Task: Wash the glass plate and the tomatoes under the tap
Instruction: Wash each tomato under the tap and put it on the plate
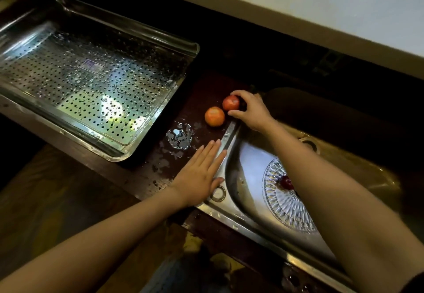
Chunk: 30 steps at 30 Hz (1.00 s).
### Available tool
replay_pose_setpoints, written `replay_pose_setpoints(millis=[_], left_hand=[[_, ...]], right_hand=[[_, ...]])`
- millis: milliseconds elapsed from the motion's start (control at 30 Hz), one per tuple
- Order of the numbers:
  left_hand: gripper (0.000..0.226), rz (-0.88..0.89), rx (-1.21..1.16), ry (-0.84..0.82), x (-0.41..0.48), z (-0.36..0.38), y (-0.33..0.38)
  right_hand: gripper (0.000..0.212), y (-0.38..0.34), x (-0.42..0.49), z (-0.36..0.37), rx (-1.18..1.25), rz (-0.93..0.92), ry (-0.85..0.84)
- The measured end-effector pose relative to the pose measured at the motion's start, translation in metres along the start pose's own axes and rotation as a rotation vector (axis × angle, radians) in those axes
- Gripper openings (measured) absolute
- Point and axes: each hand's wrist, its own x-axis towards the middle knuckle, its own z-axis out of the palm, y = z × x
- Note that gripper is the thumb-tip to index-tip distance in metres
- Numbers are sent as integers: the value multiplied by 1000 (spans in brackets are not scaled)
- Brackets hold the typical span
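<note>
Two tomatoes lie on the dark wet counter left of the sink. My right hand (pixel 250 111) curls around the redder tomato (pixel 230 102); the orange tomato (pixel 214 116) sits free just in front of it. A patterned glass plate (pixel 282 203) lies in the steel sink (pixel 231 155), partly hidden under my right forearm, with a small dark red tomato (pixel 286 182) on it. My left hand (pixel 202 173) rests flat, fingers straight, on the counter at the sink's left rim. No tap is in view.
A perforated steel draining tray (pixel 87 79), wet with drops, fills the counter to the left. A puddle (pixel 180 135) lies between the tray and the tomatoes. A round hole (pixel 218 193) marks the sink's rim. The sink drain (pixel 309 143) is farther right.
</note>
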Motion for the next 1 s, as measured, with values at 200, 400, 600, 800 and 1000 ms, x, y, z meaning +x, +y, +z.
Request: replay_pose_setpoints(millis=[200, 400, 600, 800, 1000], left_hand=[[62, -49, -180, 117, 8, -20, 5], [39, -210, -743, 475, 70, -106, 35], [26, -59, -1302, 235, 119, -166, 110], [18, 163, -1643, -106, 134, -185, 195], [26, 261, -1798, -417, 152, -167, 286]], right_hand=[[49, 1, -29, -28, 136, -74, 138], [51, -14, -95, -100, 90, -126, 219], [53, -16, -173, -174, -17, -60, 378], [54, 15, -254, -217, -77, 122, 567], [44, 62, -331, -219, 304, 259, 730]])
